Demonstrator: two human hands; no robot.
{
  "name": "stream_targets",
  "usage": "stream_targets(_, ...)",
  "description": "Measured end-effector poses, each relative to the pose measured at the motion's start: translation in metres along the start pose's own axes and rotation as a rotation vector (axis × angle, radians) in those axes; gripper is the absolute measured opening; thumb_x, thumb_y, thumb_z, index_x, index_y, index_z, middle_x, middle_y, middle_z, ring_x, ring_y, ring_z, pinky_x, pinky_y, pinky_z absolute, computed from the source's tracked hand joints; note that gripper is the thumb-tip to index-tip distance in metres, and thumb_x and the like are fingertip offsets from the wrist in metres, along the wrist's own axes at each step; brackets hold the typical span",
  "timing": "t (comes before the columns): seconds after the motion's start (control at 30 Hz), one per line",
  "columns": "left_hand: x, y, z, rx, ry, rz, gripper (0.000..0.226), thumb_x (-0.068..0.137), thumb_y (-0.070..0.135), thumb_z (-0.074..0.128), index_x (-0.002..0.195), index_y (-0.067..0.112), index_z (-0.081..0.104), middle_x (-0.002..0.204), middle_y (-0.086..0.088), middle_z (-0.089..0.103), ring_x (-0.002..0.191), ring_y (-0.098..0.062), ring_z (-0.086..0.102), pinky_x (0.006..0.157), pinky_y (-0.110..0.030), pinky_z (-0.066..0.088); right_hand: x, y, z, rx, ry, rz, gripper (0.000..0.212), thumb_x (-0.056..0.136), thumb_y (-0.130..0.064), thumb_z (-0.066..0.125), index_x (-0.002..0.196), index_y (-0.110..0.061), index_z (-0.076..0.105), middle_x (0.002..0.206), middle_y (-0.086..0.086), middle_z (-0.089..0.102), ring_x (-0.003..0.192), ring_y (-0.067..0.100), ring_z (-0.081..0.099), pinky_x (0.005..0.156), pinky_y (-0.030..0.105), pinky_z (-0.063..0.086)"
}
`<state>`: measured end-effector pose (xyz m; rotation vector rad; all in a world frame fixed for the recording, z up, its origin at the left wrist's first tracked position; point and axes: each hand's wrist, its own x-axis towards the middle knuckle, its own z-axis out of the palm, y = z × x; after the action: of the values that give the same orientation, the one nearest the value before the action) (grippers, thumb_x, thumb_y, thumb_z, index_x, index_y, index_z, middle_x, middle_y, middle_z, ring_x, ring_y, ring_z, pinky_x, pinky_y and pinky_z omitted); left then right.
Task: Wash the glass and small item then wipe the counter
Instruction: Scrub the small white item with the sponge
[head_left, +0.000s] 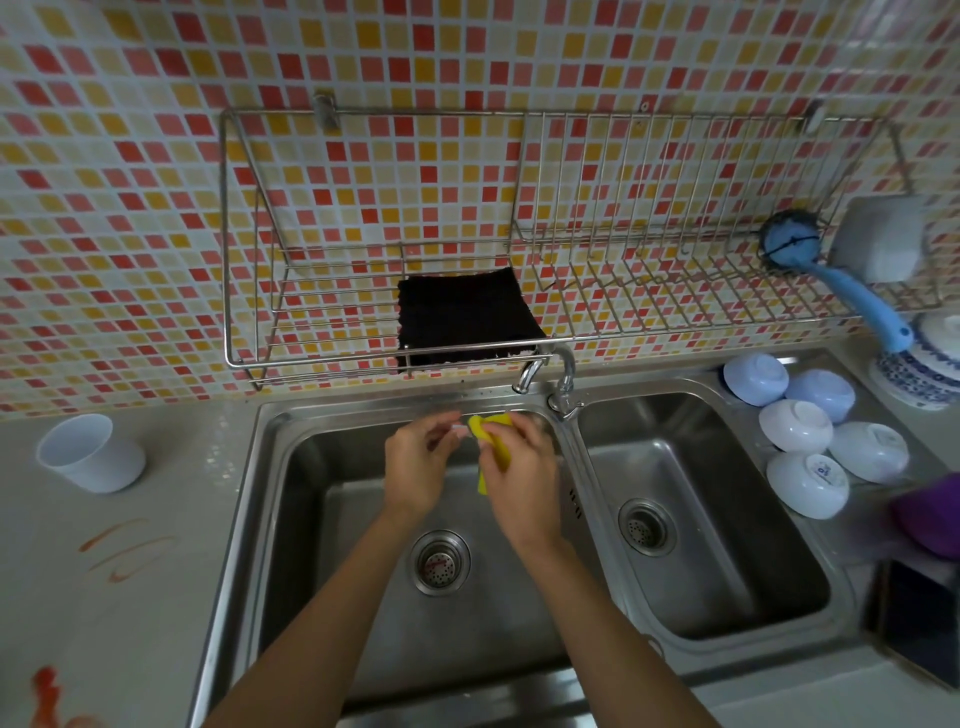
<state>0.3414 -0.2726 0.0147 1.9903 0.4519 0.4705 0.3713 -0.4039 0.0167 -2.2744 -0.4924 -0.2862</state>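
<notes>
The right hand (519, 470) grips a yellow sponge (491, 441), fingers curled round it; the left hand (418, 462) pinches something small and pale against the sponge, too blurred to name. Both are held over the back of the left basin, just under the tap (540, 369).

A pale counter (156, 597) runs below a wall of red, orange and white mosaic tile. On the counter's left stands one white cup (91, 452), upright, with red smears (124, 551) in front of it. A steel double sink (587, 519) has two basins, each with one drain. Above it hangs one wire rack (311, 358) holding one black cloth (465, 317) and, far right, one blue brush (831, 275). Right of the sink five white bowls (808, 426) lie upside down, touching one another.

Both forearms reach in from the bottom edge, converging at the wrists.
</notes>
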Motion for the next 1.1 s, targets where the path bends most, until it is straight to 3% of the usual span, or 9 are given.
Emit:
stream_targets(0.17,-0.003,0.002,-0.007,-0.009,0.055,-0.035,0.023,0.089,0.014,0.067,0.11,0.009,0.071,0.091,0.003,0.072,0.082,-0.007,0.069,0.082,-0.021,0.055,0.004,0.013,-0.001,0.011,-0.041,0.107,0.022,0.091,-0.014,0.064,0.111,-0.016,0.071,0.113,0.002,0.067,0.1,0.015,0.062,0.091,0.015,0.041)
stream_targets(0.3,-0.006,0.002,-0.017,-0.072,0.113,-0.133,0.016,0.091,0.024,0.064,0.095,0.01,0.07,0.074,-0.001,0.07,0.071,-0.016,0.071,0.073,-0.032,0.06,0.001,0.017,-0.012,0.063,0.01,0.12,0.019,0.087,-0.008,0.067,0.105,-0.011,0.074,0.101,0.003,0.072,0.089,0.016,0.066,0.078,0.008,0.038)
stream_targets(0.37,-0.009,0.006,-0.023,-0.078,0.123,-0.178,0.019,0.092,0.026,0.062,0.094,0.007,0.068,0.07,-0.003,0.069,0.07,-0.02,0.071,0.068,-0.029,0.06,-0.003,0.013,-0.017,0.151,0.028,0.171,0.018,0.088,-0.009,0.067,0.105,-0.011,0.074,0.1,0.003,0.073,0.089,0.016,0.067,0.077,0.013,0.041)
stream_targets(0.5,-0.017,0.008,-0.035,-0.041,0.128,-0.181,0.016,0.091,0.029,0.062,0.09,0.013,0.065,0.074,-0.004,0.069,0.072,-0.019,0.069,0.074,-0.033,0.058,-0.009,-0.013,-0.031,0.399,0.098,0.262,0.016,0.088,-0.018,0.068,0.103,-0.015,0.074,0.096,-0.003,0.073,0.09,0.01,0.066,0.082,0.024,0.051)
stream_targets(0.67,-0.025,0.017,-0.055,0.008,0.146,-0.166,0.01,0.09,0.028,0.064,0.082,0.022,0.061,0.075,0.005,0.067,0.073,-0.008,0.064,0.073,-0.027,0.052,0.012,-0.079,-0.052,0.56,0.148,0.102,0.014,0.088,-0.021,0.068,0.101,-0.017,0.072,0.095,-0.009,0.069,0.087,-0.004,0.062,0.074,0.009,0.048)
stream_targets(0.87,-0.027,0.028,-0.078,0.032,0.114,-0.137,0.009,0.091,0.027,0.063,0.088,0.019,0.064,0.075,0.009,0.067,0.072,-0.005,0.063,0.061,-0.012,0.04,0.068,-0.14,-0.036,0.49,0.122,-0.07,0.011,0.087,-0.02,0.07,0.095,-0.013,0.071,0.097,-0.002,0.065,0.087,0.007,0.062,0.077,0.018,0.051)
stream_targets(0.97,-0.025,0.028,-0.083,0.038,0.119,-0.123,0.009,0.091,0.026,0.063,0.086,0.019,0.064,0.074,0.006,0.067,0.072,-0.007,0.063,0.062,-0.014,0.041,0.091,-0.157,-0.018,0.407,0.069,-0.125,0.007,0.086,-0.017,0.071,0.09,-0.012,0.071,0.092,0.0,0.067,0.083,0.01,0.062,0.077,0.021,0.052)
stream_targets(1.1,-0.022,0.022,-0.084,0.004,0.107,-0.132,0.007,0.09,0.025,0.065,0.087,0.018,0.065,0.074,0.004,0.068,0.073,-0.011,0.065,0.071,-0.024,0.051,0.12,-0.176,0.006,0.262,-0.065,-0.163,0.005,0.087,-0.014,0.069,0.082,-0.014,0.067,0.084,-0.003,0.063,0.071,0.004,0.055,0.063,0.013,0.042)
